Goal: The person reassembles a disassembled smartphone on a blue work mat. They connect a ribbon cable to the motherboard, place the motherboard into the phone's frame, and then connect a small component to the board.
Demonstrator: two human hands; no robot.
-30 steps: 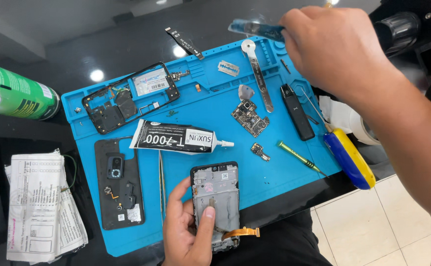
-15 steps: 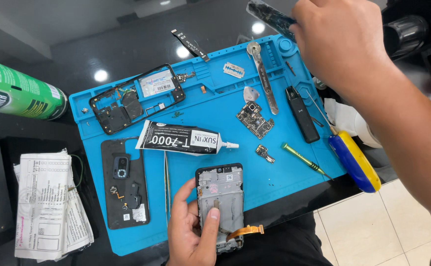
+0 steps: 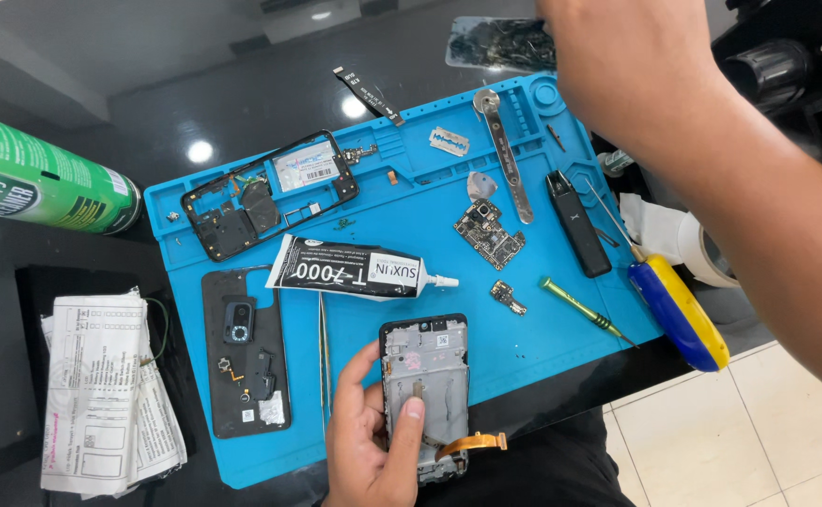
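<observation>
One phone frame [image 3: 425, 380], opened, orange flex dangling, gripped by left hand [image 3: 369, 441]; right hand grip unclear.

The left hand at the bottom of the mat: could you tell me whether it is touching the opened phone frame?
Touching. The head view shows the left hand gripping the phone frame, thumb pressed on its inner face.

Counter [image 3: 195, 89] is glossy black, reflecting round ceiling lights: one spot near its far edge, one at mid-left, a faint one at the top. Lighting is bright and even. Floor [image 3: 712, 432] off the counter's near right corner is pale cream tile with thin grout lines. Dark equipment sits beyond the far right corner, too cut off to identify. No walls or windows in view.
</observation>
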